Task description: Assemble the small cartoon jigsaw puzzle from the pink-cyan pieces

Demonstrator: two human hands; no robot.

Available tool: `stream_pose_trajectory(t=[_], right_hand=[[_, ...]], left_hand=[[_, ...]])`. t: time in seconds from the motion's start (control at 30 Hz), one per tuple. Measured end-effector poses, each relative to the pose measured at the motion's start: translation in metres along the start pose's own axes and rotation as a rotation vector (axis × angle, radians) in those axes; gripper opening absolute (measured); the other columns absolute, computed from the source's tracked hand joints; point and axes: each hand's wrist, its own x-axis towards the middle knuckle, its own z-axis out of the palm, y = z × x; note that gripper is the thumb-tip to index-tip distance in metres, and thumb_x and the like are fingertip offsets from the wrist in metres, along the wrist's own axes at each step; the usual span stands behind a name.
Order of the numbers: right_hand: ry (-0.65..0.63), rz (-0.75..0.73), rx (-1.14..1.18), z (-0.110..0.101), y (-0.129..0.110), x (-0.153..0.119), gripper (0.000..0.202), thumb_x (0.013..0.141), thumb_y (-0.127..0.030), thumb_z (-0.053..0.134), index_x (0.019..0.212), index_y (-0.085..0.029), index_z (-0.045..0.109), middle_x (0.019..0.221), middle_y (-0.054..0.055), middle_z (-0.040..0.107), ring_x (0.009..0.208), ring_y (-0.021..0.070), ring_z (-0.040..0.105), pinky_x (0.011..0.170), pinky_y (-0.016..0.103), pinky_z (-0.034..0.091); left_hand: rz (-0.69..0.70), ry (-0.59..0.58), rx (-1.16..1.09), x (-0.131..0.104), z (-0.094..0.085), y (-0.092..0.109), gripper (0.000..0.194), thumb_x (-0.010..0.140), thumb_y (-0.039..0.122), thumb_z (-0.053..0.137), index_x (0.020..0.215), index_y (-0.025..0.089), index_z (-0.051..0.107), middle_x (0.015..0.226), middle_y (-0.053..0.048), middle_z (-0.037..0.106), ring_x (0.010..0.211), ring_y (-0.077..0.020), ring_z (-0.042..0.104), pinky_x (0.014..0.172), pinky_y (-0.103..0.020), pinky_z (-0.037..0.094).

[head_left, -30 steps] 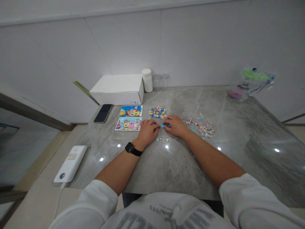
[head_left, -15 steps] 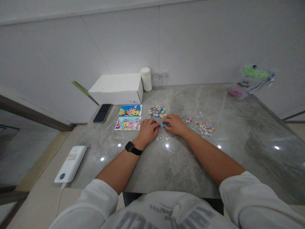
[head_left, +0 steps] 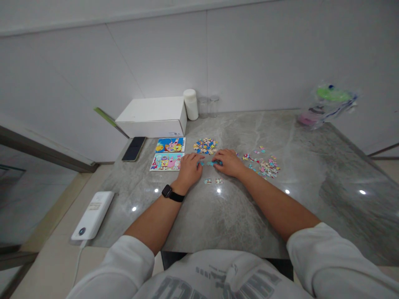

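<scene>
Small blue joined puzzle pieces lie on the table between my two hands. My right hand has its curled fingers closed on their right end, which they partly cover. A little to the left, my left hand, with a black watch on the wrist, has its thumb and index finger around another blue puzzle piece. Two small groups of pieces rest nearer to me. Beyond my hands is a pile of blue and yellow puzzle pieces. A looser, mostly pink pile lies right of my right hand.
Two cartoon picture cards lie left of my left hand, with a phone beside them. A white box, a white bottle and two clear jars stand behind. A plastic bag is far right; a white power bank sits front left.
My left hand has moved slightly left, away from my right hand, and a blue piece now shows by its fingers. The right hand has stayed nearly in place.
</scene>
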Motion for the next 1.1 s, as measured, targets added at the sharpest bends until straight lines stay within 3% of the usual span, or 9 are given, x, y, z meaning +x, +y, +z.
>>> stream_pose_trajectory(t=[0.23, 0.57, 0.73, 0.83, 1.1], right_hand=[[0.003, 0.002, 0.010, -0.001, -0.001, 0.000, 0.020, 0.093, -0.031, 0.074, 0.111, -0.026, 0.080, 0.115, 0.009, 0.074, 0.115, 0.0294, 0.063, 0.101, 0.043, 0.042], [0.013, -0.006, 0.014, -0.003, -0.004, -0.002, 0.019, 0.095, -0.031, 0.071, 0.111, -0.026, 0.079, 0.115, 0.008, 0.075, 0.115, 0.0287, 0.063, 0.102, 0.043, 0.042], [0.125, 0.049, 0.084, -0.010, -0.002, 0.002, 0.020, 0.095, -0.026, 0.067, 0.112, -0.025, 0.078, 0.119, 0.008, 0.074, 0.117, 0.0279, 0.063, 0.105, 0.043, 0.042], [0.256, 0.108, 0.140, -0.030, 0.005, 0.006, 0.023, 0.098, -0.026, 0.061, 0.113, -0.025, 0.078, 0.118, 0.009, 0.074, 0.115, 0.0273, 0.064, 0.107, 0.043, 0.044], [0.668, 0.189, 0.150, -0.112, 0.031, -0.008, 0.021, 0.094, -0.022, 0.059, 0.102, -0.022, 0.078, 0.103, 0.008, 0.074, 0.102, 0.0265, 0.065, 0.099, 0.042, 0.049]], left_hand=[[-0.087, -0.064, 0.125, -0.001, 0.001, 0.001, 0.022, 0.097, 0.026, 0.062, 0.113, 0.027, 0.076, 0.117, -0.009, 0.072, 0.115, -0.0310, 0.062, 0.101, -0.050, 0.044], [-0.080, -0.054, 0.122, -0.003, -0.002, 0.005, 0.020, 0.098, 0.028, 0.062, 0.111, 0.026, 0.077, 0.113, -0.009, 0.073, 0.112, -0.0313, 0.062, 0.099, -0.049, 0.043], [-0.077, -0.013, 0.094, -0.002, -0.003, 0.005, 0.022, 0.099, 0.028, 0.060, 0.114, 0.026, 0.076, 0.116, -0.008, 0.073, 0.114, -0.0305, 0.063, 0.100, -0.049, 0.043], [-0.064, 0.007, 0.061, -0.001, -0.005, 0.005, 0.023, 0.099, 0.027, 0.059, 0.115, 0.026, 0.075, 0.118, -0.008, 0.073, 0.116, -0.0300, 0.063, 0.102, -0.048, 0.043], [0.128, 0.063, -0.106, 0.002, -0.003, 0.004, 0.021, 0.100, 0.024, 0.057, 0.112, 0.023, 0.075, 0.112, -0.008, 0.075, 0.111, -0.0272, 0.066, 0.101, -0.045, 0.048]])
